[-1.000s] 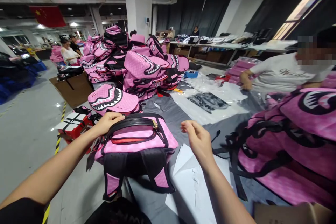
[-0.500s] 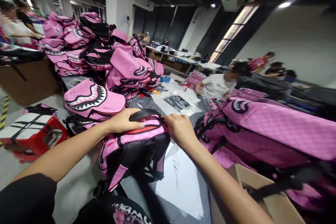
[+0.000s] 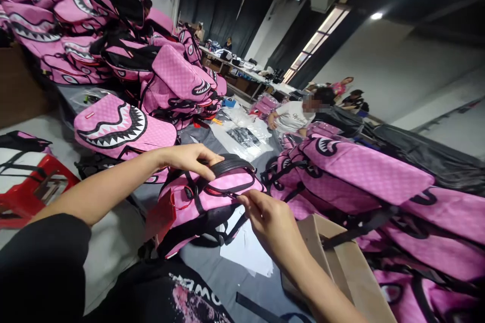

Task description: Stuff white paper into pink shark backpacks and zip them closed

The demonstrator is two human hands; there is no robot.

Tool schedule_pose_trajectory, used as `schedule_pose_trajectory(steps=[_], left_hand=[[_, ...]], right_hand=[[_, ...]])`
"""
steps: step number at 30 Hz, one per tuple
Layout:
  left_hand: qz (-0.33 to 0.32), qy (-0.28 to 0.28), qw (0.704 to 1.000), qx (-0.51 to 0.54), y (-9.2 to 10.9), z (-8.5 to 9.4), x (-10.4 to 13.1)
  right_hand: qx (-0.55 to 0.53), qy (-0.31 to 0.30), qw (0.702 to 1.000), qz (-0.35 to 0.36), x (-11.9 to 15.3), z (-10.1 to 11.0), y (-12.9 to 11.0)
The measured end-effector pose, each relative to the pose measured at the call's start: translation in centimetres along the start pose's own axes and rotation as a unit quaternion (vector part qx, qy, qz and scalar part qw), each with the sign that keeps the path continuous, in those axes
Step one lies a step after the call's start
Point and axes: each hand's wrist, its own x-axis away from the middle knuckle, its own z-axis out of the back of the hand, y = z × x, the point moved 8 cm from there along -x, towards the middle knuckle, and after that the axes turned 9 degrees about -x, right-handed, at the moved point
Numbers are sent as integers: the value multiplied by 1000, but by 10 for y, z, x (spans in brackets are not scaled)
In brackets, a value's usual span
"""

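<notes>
Your left hand [image 3: 193, 157] had closed its thumb and fingers on the black handle [image 3: 234, 162] of the pink backpack [image 3: 188, 213] before you on the table [image 3: 235, 285], seemingly to steady it. Your right hand [image 3: 272, 217] pinched what looked like its zip pull [image 3: 232, 195]. Farther right, a strap [image 3: 346, 232] overhung an open cardboard box [image 3: 358, 265]; neither container's contents could be made out.

The bare left hand [image 3: 193, 160], palm down, has its thumb and fingers curled in a loose grip, its forearm slanting up from a black sleeve. Below and to its right, the bare right hand [image 3: 267, 212] pinches thumb against forefinger, its other fingers folded.
</notes>
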Motion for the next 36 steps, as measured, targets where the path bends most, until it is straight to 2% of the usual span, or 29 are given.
schedule_pose_trajectory(steps=[1,3,5,8,12,16,19,22,25,26,29,31,32,34,36], left_hand=[[-20,-3,1000,11,0,2,2],[-40,49,997,48,-1,5,4],[-47,106,990,86,0,-2,5],[-35,160,982,98,2,-16,6],[-19,221,967,123,2,-24,7],[-18,260,949,176,6,-37,3],[-13,258,949,183,13,-51,3],[-23,259,958,124,22,-60,7],[-37,297,952,69,26,-59,16],[-39,291,954,58,25,-58,17],[-48,216,975,4,20,-55,10],[-88,191,972,-100,25,-45,2],[-127,184,960,-167,31,-41,-3],[-233,143,914,-300,49,-44,-18],[-335,81,854,-389,61,-55,-32]], right_hand=[[5,6,1000,-6,0,1,-1],[-2,-2,1000,-6,1,-1,-12],[-14,-29,999,-13,2,-6,-28],[15,-55,997,-52,5,-6,-40],[79,-36,990,-107,11,4,-35],[63,-27,988,-136,12,1,-27],[15,-57,985,-161,17,-5,-24],[-55,-89,980,-172,28,-10,-28],[-75,-33,982,-170,36,-6,-29],[-79,-7,983,-164,38,-4,-27],[-136,78,977,-142,51,4,-15],[-219,155,950,-159,65,7,5],[-274,194,925,-176,73,5,19],[-382,256,863,-207,88,-10,48],[-456,277,813,-233,101,-36,74]])
